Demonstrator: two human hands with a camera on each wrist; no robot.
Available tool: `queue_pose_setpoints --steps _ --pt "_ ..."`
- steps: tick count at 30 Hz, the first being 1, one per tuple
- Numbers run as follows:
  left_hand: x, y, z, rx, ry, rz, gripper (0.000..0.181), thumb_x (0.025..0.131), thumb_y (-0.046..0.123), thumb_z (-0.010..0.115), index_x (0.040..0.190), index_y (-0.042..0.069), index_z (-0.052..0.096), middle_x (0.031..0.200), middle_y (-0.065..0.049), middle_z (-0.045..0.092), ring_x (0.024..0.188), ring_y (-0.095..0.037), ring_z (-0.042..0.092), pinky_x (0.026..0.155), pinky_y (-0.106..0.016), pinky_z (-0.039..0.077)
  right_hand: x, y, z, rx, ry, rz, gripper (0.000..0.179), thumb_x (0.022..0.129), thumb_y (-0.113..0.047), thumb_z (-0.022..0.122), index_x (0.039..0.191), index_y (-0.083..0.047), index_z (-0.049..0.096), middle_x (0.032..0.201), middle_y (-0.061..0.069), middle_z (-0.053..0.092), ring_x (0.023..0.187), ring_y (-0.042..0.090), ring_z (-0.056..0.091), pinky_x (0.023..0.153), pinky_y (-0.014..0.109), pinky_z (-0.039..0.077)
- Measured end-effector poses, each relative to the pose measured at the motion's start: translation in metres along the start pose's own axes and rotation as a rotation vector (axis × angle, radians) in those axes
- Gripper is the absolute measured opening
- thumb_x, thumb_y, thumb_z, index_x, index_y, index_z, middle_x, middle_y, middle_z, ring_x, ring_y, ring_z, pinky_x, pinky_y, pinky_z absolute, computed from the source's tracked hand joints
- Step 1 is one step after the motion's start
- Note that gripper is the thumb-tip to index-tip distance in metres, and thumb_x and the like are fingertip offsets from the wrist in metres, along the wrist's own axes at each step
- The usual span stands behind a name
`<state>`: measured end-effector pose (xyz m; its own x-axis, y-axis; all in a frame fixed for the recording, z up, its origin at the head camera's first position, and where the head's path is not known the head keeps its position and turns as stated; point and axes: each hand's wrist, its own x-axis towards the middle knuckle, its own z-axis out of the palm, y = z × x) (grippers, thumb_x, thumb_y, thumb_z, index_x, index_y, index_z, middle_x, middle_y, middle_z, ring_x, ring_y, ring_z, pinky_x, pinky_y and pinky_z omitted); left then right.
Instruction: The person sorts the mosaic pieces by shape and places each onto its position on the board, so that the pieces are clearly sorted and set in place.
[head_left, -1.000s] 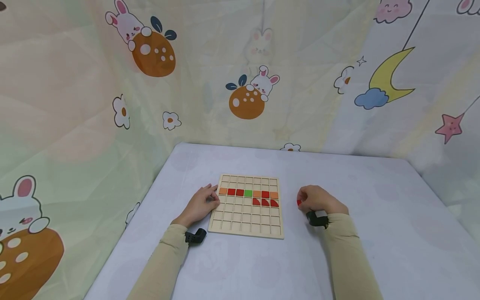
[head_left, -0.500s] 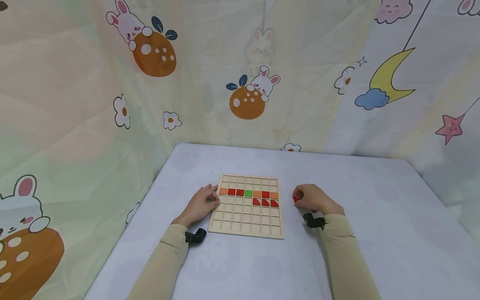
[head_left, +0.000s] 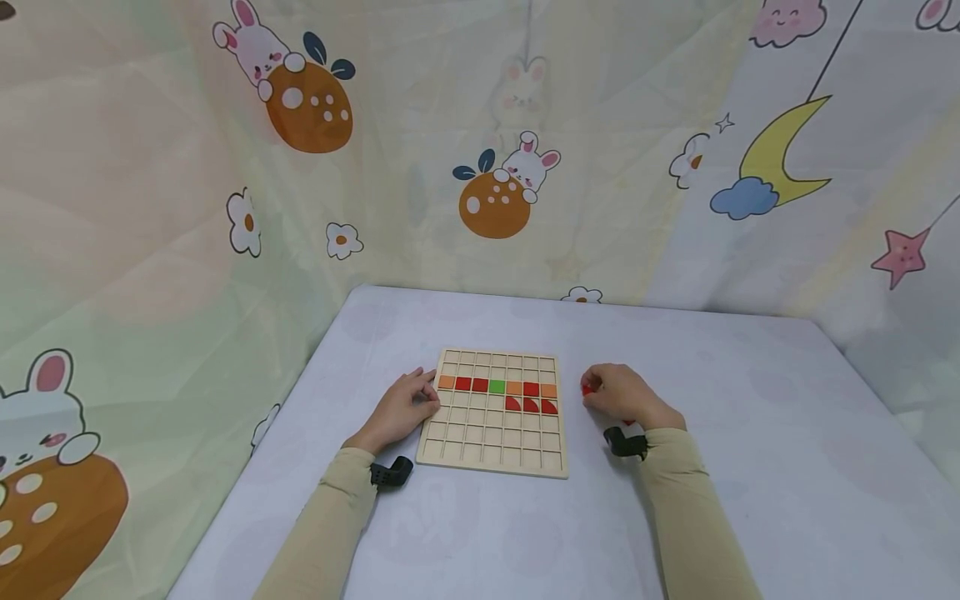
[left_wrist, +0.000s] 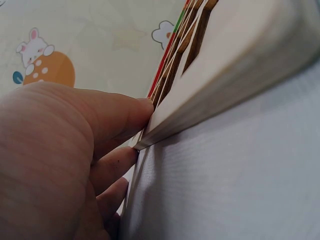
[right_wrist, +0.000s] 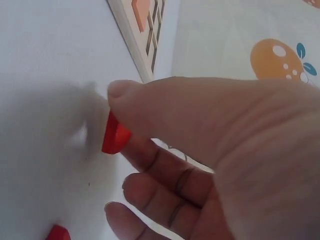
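A square wooden grid board point(head_left: 487, 433) lies on the table, holding a row of orange, red and green square tiles. Below that row, at the right, sit several red-patterned tiles point(head_left: 530, 405). My left hand point(head_left: 401, 408) holds the board's left edge; the left wrist view shows the thumb on the rim and a fingertip against the side. Right of the board, my right hand point(head_left: 630, 396) pinches a small red piece point(right_wrist: 114, 134) between thumb and index finger, the other fingers loosely bent. Its full shape is partly hidden by the thumb.
Another red piece point(right_wrist: 59, 233) lies on the white-covered table point(head_left: 480, 533), largely hidden under the right wrist in the head view. A black wrist camera point(head_left: 626, 442) sits on the right wrist, another on the left. A printed curtain point(head_left: 615, 167) hangs behind the table.
My right hand has shifted left and slightly away from me with the red piece, exposing another red piece beneath the wrist. The left hand and the board look unchanged.
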<state>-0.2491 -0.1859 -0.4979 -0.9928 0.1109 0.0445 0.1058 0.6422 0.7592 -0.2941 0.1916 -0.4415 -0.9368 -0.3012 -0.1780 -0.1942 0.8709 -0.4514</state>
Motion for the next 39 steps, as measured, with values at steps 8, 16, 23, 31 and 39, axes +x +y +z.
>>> queue_pose_setpoints --steps 8,16,23,31,39 --pt "0.000 0.001 -0.001 0.002 0.001 0.012 0.011 0.088 0.015 0.071 0.081 0.020 0.064 0.150 -0.004 0.046 0.148 -0.027 0.022 0.123 -0.047 0.011 0.003 -0.012 0.003 0.000 0.043 -0.040 0.024 0.089 -0.013 0.069 0.112 -0.005 0.069 0.097 0.007 0.065 0.085 0.023 0.055 0.068 0.031 0.053" --pt "-0.001 0.002 -0.001 0.002 -0.001 0.012 0.011 0.088 0.016 0.071 0.082 0.020 0.063 0.150 -0.003 0.046 0.148 -0.026 0.023 0.124 -0.046 0.011 0.005 -0.025 0.012 -0.011 0.101 -0.114 0.026 0.088 -0.014 0.072 0.113 -0.008 0.068 0.095 0.004 0.066 0.084 0.021 0.055 0.071 0.033 0.053" --pt "0.000 0.001 0.000 0.005 -0.001 0.007 0.011 0.088 0.016 0.071 0.082 0.020 0.064 0.150 -0.003 0.045 0.148 -0.026 0.022 0.124 -0.047 0.010 0.008 -0.035 0.017 0.002 0.130 -0.133 0.030 0.090 -0.019 0.070 0.117 -0.009 0.066 0.094 0.003 0.064 0.080 0.020 0.054 0.065 0.029 0.049" --pt "-0.001 0.001 -0.002 0.004 0.004 0.009 0.011 0.088 0.016 0.071 0.082 0.020 0.064 0.150 -0.003 0.046 0.148 -0.026 0.023 0.124 -0.045 0.011 0.012 -0.048 0.024 0.015 0.126 -0.147 0.030 0.089 -0.022 0.071 0.116 -0.010 0.068 0.094 0.001 0.064 0.081 0.019 0.054 0.067 0.029 0.051" --pt "-0.001 0.000 -0.001 0.010 0.003 0.023 0.012 0.088 0.015 0.071 0.081 0.020 0.063 0.149 -0.005 0.047 0.147 -0.027 0.024 0.124 -0.043 0.011 0.012 -0.057 0.031 0.016 0.117 -0.176 0.032 0.089 -0.022 0.073 0.118 -0.010 0.068 0.095 0.000 0.065 0.079 0.017 0.054 0.065 0.026 0.051"
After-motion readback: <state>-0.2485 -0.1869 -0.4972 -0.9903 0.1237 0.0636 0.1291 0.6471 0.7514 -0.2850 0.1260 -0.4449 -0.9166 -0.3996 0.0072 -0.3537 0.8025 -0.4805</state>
